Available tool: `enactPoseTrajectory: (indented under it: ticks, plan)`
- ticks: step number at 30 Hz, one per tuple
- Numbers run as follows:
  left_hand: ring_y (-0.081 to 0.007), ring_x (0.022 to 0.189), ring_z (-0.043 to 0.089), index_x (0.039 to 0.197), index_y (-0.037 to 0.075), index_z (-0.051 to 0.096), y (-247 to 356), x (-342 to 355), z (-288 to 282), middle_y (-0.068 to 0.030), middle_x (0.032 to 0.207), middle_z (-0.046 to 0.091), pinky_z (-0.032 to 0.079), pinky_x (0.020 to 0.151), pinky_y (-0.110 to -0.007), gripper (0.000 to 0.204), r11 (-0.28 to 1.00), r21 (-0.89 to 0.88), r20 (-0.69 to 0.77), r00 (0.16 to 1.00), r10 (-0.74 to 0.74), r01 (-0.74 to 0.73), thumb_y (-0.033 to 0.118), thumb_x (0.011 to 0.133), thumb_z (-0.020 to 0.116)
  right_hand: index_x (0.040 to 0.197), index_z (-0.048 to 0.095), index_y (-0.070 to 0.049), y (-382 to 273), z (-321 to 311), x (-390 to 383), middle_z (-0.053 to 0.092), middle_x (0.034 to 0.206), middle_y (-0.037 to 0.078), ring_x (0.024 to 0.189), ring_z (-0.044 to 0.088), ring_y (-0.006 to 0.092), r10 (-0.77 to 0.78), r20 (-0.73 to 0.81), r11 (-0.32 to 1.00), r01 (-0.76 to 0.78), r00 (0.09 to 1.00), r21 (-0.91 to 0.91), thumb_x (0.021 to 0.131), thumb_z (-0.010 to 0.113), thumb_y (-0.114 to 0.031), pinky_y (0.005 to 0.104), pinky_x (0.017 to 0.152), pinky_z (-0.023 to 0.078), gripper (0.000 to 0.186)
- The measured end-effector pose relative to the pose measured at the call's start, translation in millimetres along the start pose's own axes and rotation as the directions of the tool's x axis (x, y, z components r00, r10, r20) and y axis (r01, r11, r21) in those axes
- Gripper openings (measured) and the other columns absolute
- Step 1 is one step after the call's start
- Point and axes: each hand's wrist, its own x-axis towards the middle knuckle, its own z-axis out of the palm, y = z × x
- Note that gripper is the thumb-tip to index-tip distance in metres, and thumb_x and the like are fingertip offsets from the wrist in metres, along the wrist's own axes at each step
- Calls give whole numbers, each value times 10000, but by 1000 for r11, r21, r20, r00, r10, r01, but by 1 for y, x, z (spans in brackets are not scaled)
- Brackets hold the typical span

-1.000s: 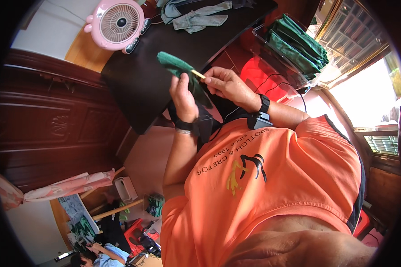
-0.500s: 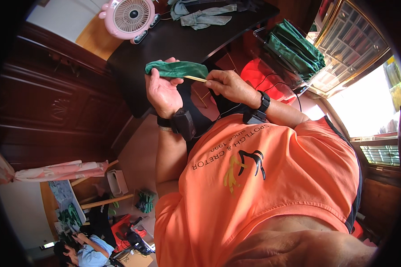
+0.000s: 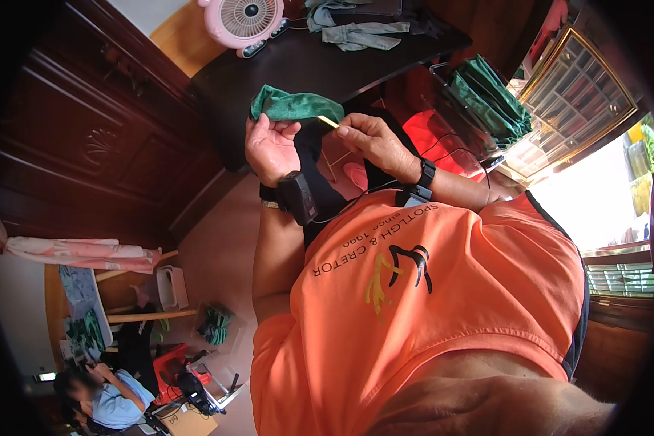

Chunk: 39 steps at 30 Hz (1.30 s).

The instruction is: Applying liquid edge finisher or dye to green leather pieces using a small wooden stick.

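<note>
Basically crosswise: green cloth (image 3: 294,107) just beyond left hand (image 3: 274,150), which grasps its left end; right hand (image 3: 376,144) (just off the cloth) pinches pale stick (image 3: 328,121).

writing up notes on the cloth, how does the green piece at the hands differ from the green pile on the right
The green piece is one narrow strip; the green pile is many stacked layers. The green piece is raised at the left hand, a pale stick by its right end; the green pile lies beyond the right hand, untouched. Both look like green fabric.
</note>
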Motion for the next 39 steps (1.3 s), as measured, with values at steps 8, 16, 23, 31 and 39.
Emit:
enactPoseTrajectory:
  ticks: [8, 16, 23, 31, 39]
  plan:
    - [-157, 753, 599, 1052, 64, 521, 3, 8, -2, -72, 925, 609, 547, 638, -300, 182, 998, -29, -82, 995, -49, 47, 75, 901, 420, 910, 606, -8, 8, -7, 6, 524, 667, -31, 607, 448, 36, 0, 12, 966, 4, 1000, -258, 921, 560, -196, 210, 515, 373, 194]
    - [-188, 844, 606, 1045, 37, 524, -19, 17, 2, -91, 973, 602, 561, 720, -341, 193, 981, -97, -97, 979, -177, 167, 70, 914, 386, 901, 599, -5, 5, -5, 9, 517, 649, -21, 577, 454, 44, 34, -67, 958, -52, 997, -283, 920, 557, -189, 210, 510, 377, 190]
    - [-231, 946, 602, 1056, 34, 533, -29, 28, -10, -108, 1025, 611, 530, 840, -397, 220, 974, -140, -109, 975, -194, 179, 113, 930, 371, 926, 581, -15, 15, -11, 13, 478, 607, -26, 525, 462, 57, 92, -97, 990, -102, 991, -98, 933, 534, -184, 209, 463, 383, 175]
    - [-214, 847, 598, 1020, 87, 511, -16, 29, -7, -73, 950, 600, 550, 715, -366, 161, 960, -44, -105, 954, -281, 278, 191, 927, 432, 925, 592, -12, 15, -17, 12, 517, 615, -4, 491, 505, 71, 2, -76, 939, -28, 997, -343, 912, 563, -189, 226, 449, 411, 179]
    - [-192, 808, 606, 1013, 61, 535, -14, 18, -3, -72, 927, 610, 546, 718, -352, 161, 974, 57, -3, 976, -218, 218, 175, 923, 465, 923, 611, -16, 11, -13, 9, 543, 623, -6, 480, 504, 69, -100, -95, 888, 46, 990, -457, 903, 582, -208, 242, 430, 398, 196]
